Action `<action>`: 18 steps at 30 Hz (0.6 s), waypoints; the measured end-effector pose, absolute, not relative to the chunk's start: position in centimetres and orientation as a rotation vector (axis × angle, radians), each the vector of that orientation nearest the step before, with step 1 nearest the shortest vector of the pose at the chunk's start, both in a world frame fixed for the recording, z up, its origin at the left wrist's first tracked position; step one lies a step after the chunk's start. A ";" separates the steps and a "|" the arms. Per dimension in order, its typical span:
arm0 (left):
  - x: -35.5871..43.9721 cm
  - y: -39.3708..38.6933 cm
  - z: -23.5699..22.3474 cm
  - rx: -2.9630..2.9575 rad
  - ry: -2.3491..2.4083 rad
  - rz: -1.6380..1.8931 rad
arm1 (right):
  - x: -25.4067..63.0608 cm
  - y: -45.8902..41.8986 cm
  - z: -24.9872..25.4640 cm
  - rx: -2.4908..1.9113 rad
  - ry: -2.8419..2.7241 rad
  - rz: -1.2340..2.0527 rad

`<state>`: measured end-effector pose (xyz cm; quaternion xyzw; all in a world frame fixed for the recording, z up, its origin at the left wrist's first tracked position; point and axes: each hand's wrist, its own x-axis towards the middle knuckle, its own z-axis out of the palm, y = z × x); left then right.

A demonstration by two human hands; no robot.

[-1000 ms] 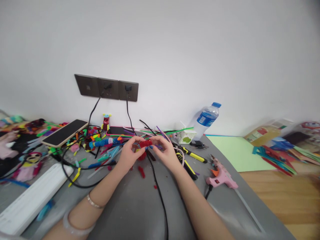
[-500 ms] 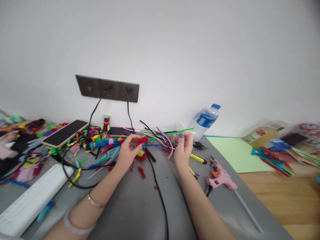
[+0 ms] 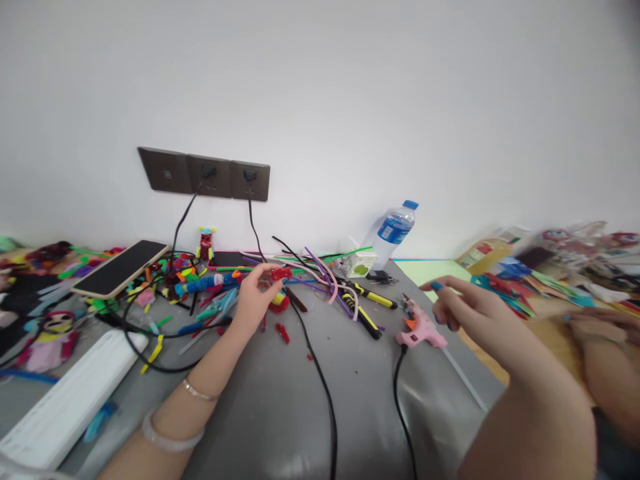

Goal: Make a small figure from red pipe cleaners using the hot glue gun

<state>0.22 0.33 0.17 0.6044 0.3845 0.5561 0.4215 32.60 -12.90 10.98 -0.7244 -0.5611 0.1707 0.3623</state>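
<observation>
Our left grip (image 3: 254, 299) is narrow, thumb and fingers pinching a small red piece (image 3: 281, 273) at their tips. Our right grip (image 3: 470, 310) is loose, forefinger stretched out and the others curled, with nothing visible in it. Just beside its fingertips lies the pink glue gun (image 3: 423, 332); we cannot tell whether they touch.

To handle this well, we would pinch the red piece lightly so it isn't crushed, and leave its free end exposed. With the right, we should favour the gun's body over its metal tip, which may be hot.

Below the left grip, a red-and-yellow piece (image 3: 279, 304) and red scraps (image 3: 283, 333) lie on the counter (image 3: 360, 420). A black cable (image 3: 320, 380) runs down from near that grip, and the gun's cord (image 3: 399, 393) trails towards us; either could snag a sleeve or drag. Between our two grips, yellow-and-black pliers (image 3: 376, 297) and loose coloured stems (image 3: 327, 275) crowd the path. Beyond the right grip, another person's hand (image 3: 603, 327) rests near.
</observation>
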 end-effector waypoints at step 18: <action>0.5 0.1 -0.2 1.541 0.925 1.346 | 34.4 -17.1 1.2 -1.917 -0.708 0.712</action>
